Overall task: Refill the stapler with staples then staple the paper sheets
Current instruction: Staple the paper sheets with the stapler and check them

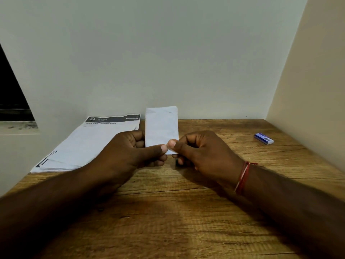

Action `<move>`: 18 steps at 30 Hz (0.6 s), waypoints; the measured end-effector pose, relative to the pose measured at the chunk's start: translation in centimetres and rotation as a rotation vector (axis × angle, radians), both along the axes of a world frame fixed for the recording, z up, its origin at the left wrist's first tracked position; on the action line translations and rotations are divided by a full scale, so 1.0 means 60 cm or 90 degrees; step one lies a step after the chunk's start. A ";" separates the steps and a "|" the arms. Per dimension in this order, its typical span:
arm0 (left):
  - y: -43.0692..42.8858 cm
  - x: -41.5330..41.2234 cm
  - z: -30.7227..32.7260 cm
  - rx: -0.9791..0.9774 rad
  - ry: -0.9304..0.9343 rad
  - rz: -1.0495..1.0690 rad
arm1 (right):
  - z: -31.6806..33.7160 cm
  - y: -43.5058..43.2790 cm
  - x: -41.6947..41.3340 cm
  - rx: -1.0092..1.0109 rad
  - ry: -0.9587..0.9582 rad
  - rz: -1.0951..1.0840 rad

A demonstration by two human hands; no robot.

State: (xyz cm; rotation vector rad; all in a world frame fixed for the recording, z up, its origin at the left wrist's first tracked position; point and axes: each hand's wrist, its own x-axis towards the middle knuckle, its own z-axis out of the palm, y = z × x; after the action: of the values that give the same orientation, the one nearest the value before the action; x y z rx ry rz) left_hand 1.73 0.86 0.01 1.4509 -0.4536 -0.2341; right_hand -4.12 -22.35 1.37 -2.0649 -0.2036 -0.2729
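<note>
Head view: your left hand (134,152) and right hand (196,152) both pinch the paper (161,126) by its bottom edge, upright over the table (186,221). It is light and floppy, so grip low. A dark bit (176,164) under your right hand may be the stapler.

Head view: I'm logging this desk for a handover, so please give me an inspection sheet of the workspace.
Surface: wooden table, grain bare in front.
Job's things: folded paper strip held raised, small staple marks near its top; stack of printed sheets at left; blue staple box at right.
Clutter: nothing seen.
Hands: left hand and right hand both pinch the strip's lower end.
Cables: nothing seen.
Surroundings: pale wall behind; dark window opening at left; red wrist band on the right arm.
</note>
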 end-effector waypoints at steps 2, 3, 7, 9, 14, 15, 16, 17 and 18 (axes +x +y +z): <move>0.001 0.005 0.000 -0.018 0.003 0.015 | 0.006 -0.013 0.005 -0.064 -0.036 -0.024; 0.002 0.007 0.000 -0.025 0.003 0.024 | 0.010 -0.023 0.009 -0.095 -0.049 -0.046; 0.006 0.014 0.004 -0.049 0.018 0.056 | 0.027 -0.065 0.018 -0.259 0.004 -0.094; 0.007 0.017 0.005 -0.076 0.042 0.051 | 0.024 -0.072 0.018 -0.359 0.072 -0.064; 0.014 0.022 0.010 -0.131 0.075 0.044 | 0.008 -0.060 0.020 -0.323 0.058 -0.044; 0.014 0.021 0.010 -0.124 0.061 0.051 | 0.006 -0.056 0.019 -0.263 0.056 -0.033; 0.013 0.021 0.011 -0.110 0.044 0.060 | 0.005 -0.051 0.019 -0.158 0.063 -0.011; 0.013 0.020 0.011 -0.092 0.023 0.069 | 0.006 -0.046 0.018 -0.029 0.082 0.018; 0.013 0.020 0.011 -0.070 -0.001 0.077 | 0.007 -0.041 0.015 0.109 0.115 0.055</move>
State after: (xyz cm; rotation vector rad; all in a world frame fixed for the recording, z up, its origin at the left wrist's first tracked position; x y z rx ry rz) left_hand 2.92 1.63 0.64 1.3654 -0.3719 -0.1097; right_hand -3.21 -24.83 1.78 -1.8936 -0.1531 -0.0481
